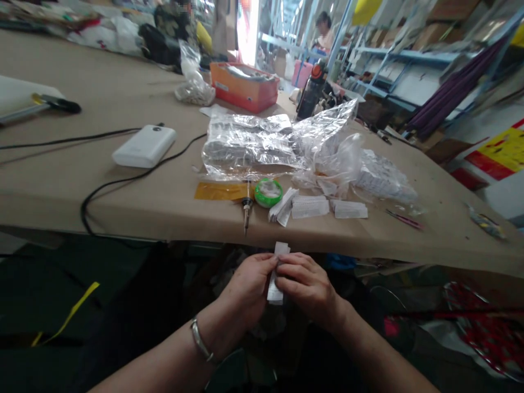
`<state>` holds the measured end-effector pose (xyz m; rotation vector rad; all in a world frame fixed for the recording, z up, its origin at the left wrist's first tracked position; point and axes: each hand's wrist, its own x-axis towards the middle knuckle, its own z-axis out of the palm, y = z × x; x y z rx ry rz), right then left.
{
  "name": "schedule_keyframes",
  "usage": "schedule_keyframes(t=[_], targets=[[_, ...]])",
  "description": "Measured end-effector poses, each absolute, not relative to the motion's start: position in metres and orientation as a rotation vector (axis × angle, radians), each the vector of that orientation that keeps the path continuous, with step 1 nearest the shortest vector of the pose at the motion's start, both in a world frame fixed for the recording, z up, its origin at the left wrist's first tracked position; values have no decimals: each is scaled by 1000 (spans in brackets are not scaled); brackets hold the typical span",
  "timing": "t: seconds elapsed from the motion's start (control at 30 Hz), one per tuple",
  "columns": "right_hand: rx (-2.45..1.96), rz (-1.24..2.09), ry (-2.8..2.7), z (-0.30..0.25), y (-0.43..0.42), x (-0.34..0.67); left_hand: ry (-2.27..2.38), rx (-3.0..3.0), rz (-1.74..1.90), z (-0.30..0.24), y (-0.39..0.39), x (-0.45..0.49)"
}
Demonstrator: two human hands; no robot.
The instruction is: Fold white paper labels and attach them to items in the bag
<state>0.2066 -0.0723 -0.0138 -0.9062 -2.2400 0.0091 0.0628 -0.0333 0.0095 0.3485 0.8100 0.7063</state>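
Just below the table's front edge, both hands hold a narrow stack of white paper strips (275, 293). My left hand (249, 284), with a metal bangle on its wrist, pinches the stack from the left near its upper part. The fingers of my right hand (307, 284) are closed around it from the right. On the table ahead lie a fanned stack of white labels (283, 207), a second label stack (310, 206) and a third label stack (350, 209). Left of them sit a green-rimmed round container (268, 193) and a slim pointed tool (246, 210).
Behind the labels lie clear plastic bags (249, 142) and a bagged white bundle (382, 177). A white power bank (145, 146) with a black cable (88, 199) is at left. Farther back stand an orange box (245, 87) and a dark bottle (311, 90). Pink tweezers (404, 220) lie right.
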Motion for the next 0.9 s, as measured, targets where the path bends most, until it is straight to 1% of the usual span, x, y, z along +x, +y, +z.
schedule_keyframes(t=[0.33, 0.47, 0.57, 0.63, 0.73, 0.8, 0.9], targets=[[-915, 66, -2338, -7, -68, 206, 778, 329, 718, 4, -35, 54], [-969, 207, -2147, -8, -72, 206, 822, 366, 690, 10, -35, 52], [-1242, 439, -1718, -7, -71, 205, 879, 414, 628, 17, -37, 50], [-1383, 714, -1457, -6, -68, 204, 897, 448, 590, 20, -40, 49], [-1376, 1139, -1240, -6, -63, 200, 875, 484, 561, 21, -45, 48], [-1331, 1279, -1140, -7, -62, 196, 831, 498, 531, 19, -48, 47], [-1304, 1356, -1051, -10, -65, 191, 778, 499, 467, 15, -50, 44]])
